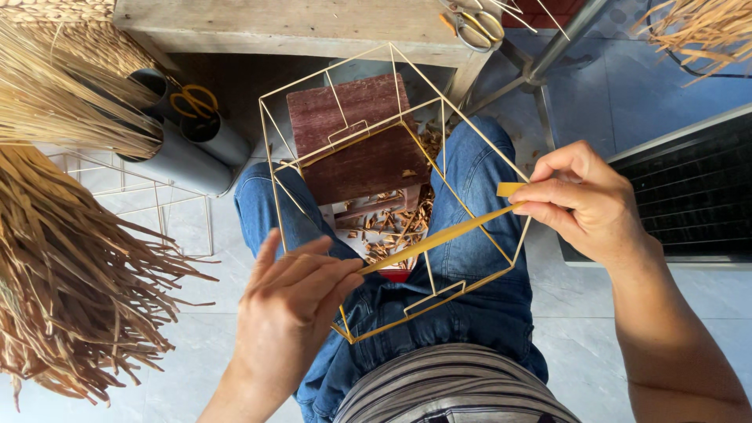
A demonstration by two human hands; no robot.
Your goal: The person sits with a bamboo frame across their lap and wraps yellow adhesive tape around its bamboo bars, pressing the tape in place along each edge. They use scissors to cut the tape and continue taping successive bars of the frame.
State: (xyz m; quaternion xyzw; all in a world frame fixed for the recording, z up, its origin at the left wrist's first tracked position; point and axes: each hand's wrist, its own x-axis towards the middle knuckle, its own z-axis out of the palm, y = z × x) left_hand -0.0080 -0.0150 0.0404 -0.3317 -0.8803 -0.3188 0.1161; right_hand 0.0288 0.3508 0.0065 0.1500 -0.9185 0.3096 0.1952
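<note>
Yellow strip [439, 237] pinched at both ends: my left hand [294, 301] at 8 o'clock, right hand [583, 200] at 2; long axis runs across the wire frame [392, 196].

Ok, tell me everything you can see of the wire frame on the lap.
The wire frame is an open box-shaped cage of thin, pale yellow rods with small rectangular loops set into two sides. It rests tilted across the person's jeans-clad thighs. The left hand grips its near corner; the right hand pinches a flat yellow strip stretched across it between both hands.
</note>
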